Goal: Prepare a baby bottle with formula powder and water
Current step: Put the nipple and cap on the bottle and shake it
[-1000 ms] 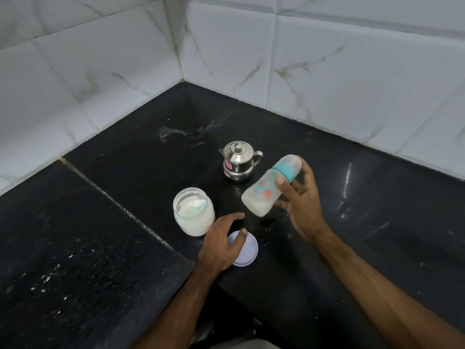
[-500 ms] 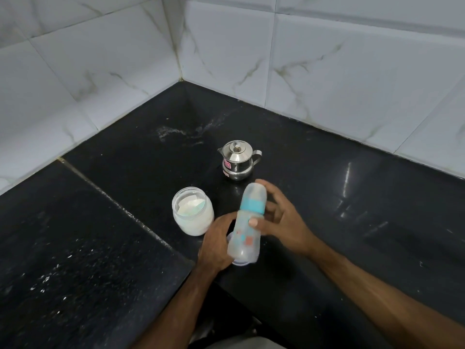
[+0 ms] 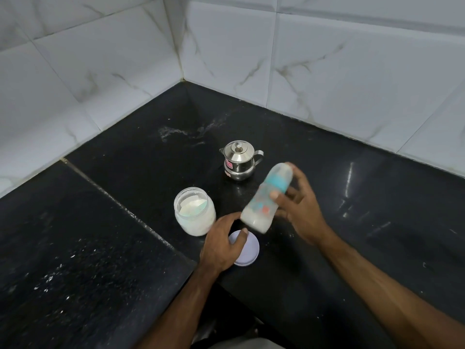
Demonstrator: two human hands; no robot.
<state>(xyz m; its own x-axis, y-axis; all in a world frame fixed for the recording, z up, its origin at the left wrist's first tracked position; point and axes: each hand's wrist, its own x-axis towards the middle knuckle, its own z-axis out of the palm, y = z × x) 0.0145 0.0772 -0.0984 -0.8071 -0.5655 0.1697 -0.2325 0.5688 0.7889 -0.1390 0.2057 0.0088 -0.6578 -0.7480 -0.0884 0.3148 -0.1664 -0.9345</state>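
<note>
The baby bottle (image 3: 264,200) is hanging tilted above the black desk (image 3: 125,248), cap end leaning away, blurred, with milky liquid at its base. The right hand (image 3: 300,210) is gripping it, fingers wrapped around its middle. The left hand (image 3: 221,244) is resting on a white lid (image 3: 247,249), fingers loosely spread. An open jar (image 3: 195,211) of powder is standing just beside it, a small steel pot (image 3: 239,159) behind.

The open jar (image 3: 195,214), steel pot (image 3: 239,159) and lid (image 3: 247,250) crowd the counter (image 3: 377,210) near its front edge, leaving its back corner and right side open.
</note>
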